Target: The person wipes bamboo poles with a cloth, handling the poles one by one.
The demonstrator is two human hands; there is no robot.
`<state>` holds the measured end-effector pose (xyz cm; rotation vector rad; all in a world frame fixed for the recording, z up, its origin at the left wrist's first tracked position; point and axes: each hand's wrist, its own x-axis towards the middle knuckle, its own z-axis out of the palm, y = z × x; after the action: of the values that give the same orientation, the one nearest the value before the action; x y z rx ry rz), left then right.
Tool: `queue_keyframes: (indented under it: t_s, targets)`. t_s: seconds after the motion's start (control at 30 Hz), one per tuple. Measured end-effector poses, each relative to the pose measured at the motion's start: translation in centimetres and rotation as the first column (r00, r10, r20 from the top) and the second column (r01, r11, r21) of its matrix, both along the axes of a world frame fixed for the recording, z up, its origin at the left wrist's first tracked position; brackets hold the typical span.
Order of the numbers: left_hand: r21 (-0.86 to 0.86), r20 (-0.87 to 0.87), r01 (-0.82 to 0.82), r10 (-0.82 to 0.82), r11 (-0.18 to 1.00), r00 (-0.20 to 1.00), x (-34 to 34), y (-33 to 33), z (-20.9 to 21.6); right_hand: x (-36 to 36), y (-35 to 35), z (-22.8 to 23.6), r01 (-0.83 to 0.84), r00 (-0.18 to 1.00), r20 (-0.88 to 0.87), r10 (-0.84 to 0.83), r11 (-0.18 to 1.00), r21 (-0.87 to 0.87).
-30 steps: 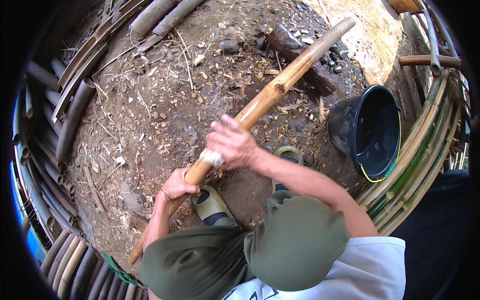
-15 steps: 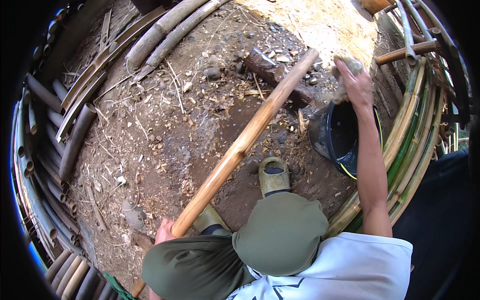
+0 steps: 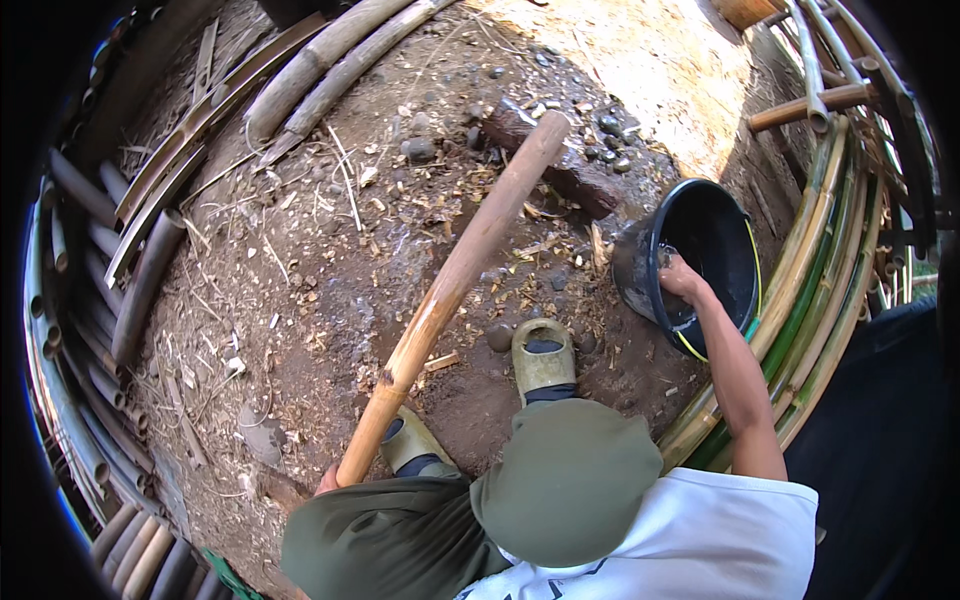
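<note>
A long, smooth wooden pole (image 3: 455, 275), darker toward its far end, slants up from beside my left knee. Its far end lies over a wet dark log (image 3: 585, 185) on the ground. My left hand (image 3: 328, 481) is closed round the near part of the pole, mostly hidden by the pole and my knee. My right hand (image 3: 682, 280) reaches inside the tilted black bucket (image 3: 635, 270) with fingers curled. A bit of a greyish wet rag (image 3: 667, 254) shows at the fingers; the rest is hidden.
Bamboo poles (image 3: 800, 300) run along the right, beside the bucket. Bamboo lengths (image 3: 90, 400) are stacked at the left, and thick poles (image 3: 340, 70) lie at the far left. Stones (image 3: 418, 150) and wood chips litter the dirt around my shoes (image 3: 543, 365).
My right hand has gone from above the bucket, where it held the rag, down into it. The pole's far end has shifted left, and the bucket's mouth shows more fully.
</note>
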<state>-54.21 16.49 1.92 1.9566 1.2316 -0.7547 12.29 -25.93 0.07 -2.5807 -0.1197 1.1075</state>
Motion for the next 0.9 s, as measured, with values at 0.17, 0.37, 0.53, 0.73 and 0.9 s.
queue_keyframes:
  t_s: [0.17,0.37,0.53,0.73,0.9]
  targets:
    - [0.159,0.274,0.198,-0.236,0.967,0.933,13.3,-2.2,4.5,-0.7,0.5,8.5,0.699,0.713,-0.638,-0.29,0.364,0.616]
    - [0.205,0.229,0.174,-0.22,0.963,0.948,17.3,-3.2,0.9,0.2,11.1,13.3,0.524,0.829,-0.49,-0.269,0.069,0.849]
    - [0.112,0.171,0.165,-0.183,0.98,0.968,19.0,-3.2,1.0,2.4,22.7,7.8,-0.042,0.936,0.259,-0.241,0.651,0.758]
    - [0.092,0.118,0.14,-0.151,0.986,0.982,19.7,-2.2,0.8,-4.7,27.0,-2.2,-0.745,0.245,0.956,0.161,0.662,0.079]
    - [-0.026,0.069,0.167,-0.165,0.986,0.984,19.3,-1.2,-0.1,-27.1,30.3,-0.4,-0.868,0.496,0.814,0.302,0.171,0.466]
